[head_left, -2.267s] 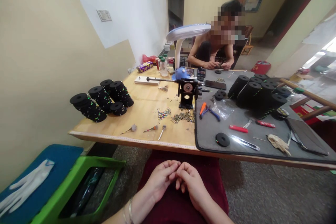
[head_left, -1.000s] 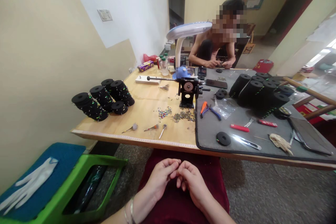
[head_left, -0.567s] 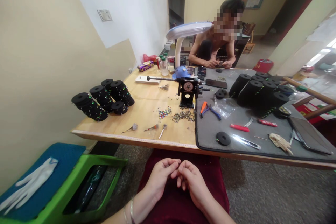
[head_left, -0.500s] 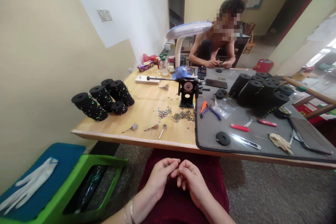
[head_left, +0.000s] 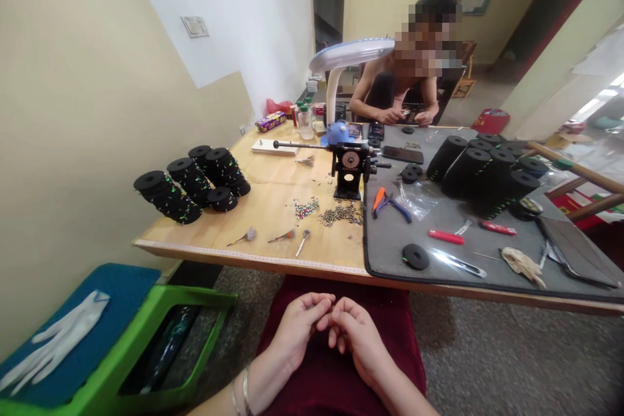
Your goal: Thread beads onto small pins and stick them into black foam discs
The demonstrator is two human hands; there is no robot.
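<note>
My left hand point(head_left: 305, 322) and my right hand point(head_left: 351, 328) meet fingertip to fingertip above a dark red cloth point(head_left: 385, 351) on my lap, in front of the table edge. Both are closed in a pinch, thumb against forefinger. Whatever lies between the fingertips is too small to make out. Beyond them on the table are a heap of small metal pieces point(head_left: 341, 215), a scatter of coloured beads point(head_left: 306, 209) and a black hand-cranked winder point(head_left: 350, 169). Three small bundles with thin stems lie near the edge, among them a white-handled one point(head_left: 303, 243).
Stacks of black foam spools stand at left point(head_left: 180, 198) and right point(head_left: 468, 169). Pliers point(head_left: 390, 203), a red knife point(head_left: 446, 236) and a single spool point(head_left: 416, 257) lie on the grey mat point(head_left: 390, 247). A lamp point(head_left: 336, 91) rises behind the winder. Across the table sits a co-worker point(head_left: 375, 88).
My hands hold the same pinched pose. Across the table, the co-worker's hands have moved slightly apart, with something thin and pale between them.
</note>
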